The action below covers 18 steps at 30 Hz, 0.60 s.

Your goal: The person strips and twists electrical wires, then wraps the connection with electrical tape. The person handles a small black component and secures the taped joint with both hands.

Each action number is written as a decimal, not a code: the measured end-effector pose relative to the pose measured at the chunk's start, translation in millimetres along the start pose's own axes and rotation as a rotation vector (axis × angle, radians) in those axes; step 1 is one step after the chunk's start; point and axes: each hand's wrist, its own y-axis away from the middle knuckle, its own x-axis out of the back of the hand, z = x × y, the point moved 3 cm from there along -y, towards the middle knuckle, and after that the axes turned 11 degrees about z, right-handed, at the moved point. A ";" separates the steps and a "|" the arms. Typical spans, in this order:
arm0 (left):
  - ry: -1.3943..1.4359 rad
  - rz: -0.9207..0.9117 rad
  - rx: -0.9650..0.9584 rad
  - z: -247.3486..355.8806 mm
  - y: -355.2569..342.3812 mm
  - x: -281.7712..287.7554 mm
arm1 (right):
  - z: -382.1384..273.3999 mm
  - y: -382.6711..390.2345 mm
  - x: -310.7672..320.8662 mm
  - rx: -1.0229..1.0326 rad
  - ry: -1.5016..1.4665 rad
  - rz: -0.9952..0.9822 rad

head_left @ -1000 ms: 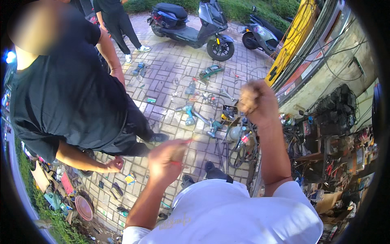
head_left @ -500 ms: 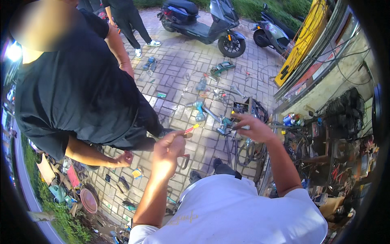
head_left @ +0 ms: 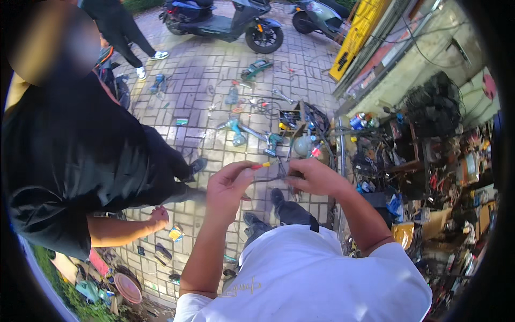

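Observation:
In front of my body my left hand [head_left: 228, 188] is closed, pinching a small slim red piece with a yellow end [head_left: 261, 165] between thumb and fingers. Its exact kind is too small to tell. My right hand [head_left: 314, 177] is close by on the right, fingers curled inward toward the yellow end. What those fingers hold is hidden. A thin dark strip [head_left: 268, 180], perhaps a cable, shows in the gap between the hands. Beyond them on the paving lie a teal cordless drill [head_left: 235, 132] and another teal power tool [head_left: 273, 144].
A person in black [head_left: 96, 155] stands close on my left. An open box of tools [head_left: 292, 119], a wrench [head_left: 282, 96] and a green power tool [head_left: 256, 70] lie ahead on the bricks. Cluttered shelves [head_left: 418, 145] line my right; scooters [head_left: 225, 24] stand farther off.
My right hand has come in toward the left hand and its fingers have curled. The left hand has shifted slightly right, still with the red-and-yellow piece. The view has turned somewhat right.

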 end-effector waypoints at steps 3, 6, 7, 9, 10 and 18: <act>-0.122 0.001 -0.034 -11.2 -4.6 -9.1 | -32.4 3.5 14.2 -0.168 -0.041 -0.126; -0.092 -0.039 0.008 -14.7 -3.3 -27.0 | -20.6 15.5 15.6 0.093 0.352 -0.046; -0.071 -0.043 0.037 -16.8 -2.9 -31.0 | -22.3 18.4 20.3 0.114 0.294 0.023; -0.032 -0.071 0.066 -25.1 -3.3 -39.4 | -25.8 24.2 34.0 0.159 0.182 0.159; -0.046 -0.066 0.071 -27.7 -2.1 -44.4 | -21.0 25.6 36.8 0.185 0.095 0.255; -0.295 -0.181 0.053 -49.3 10.6 -100.7 | -3.8 47.4 64.0 0.272 -0.263 0.536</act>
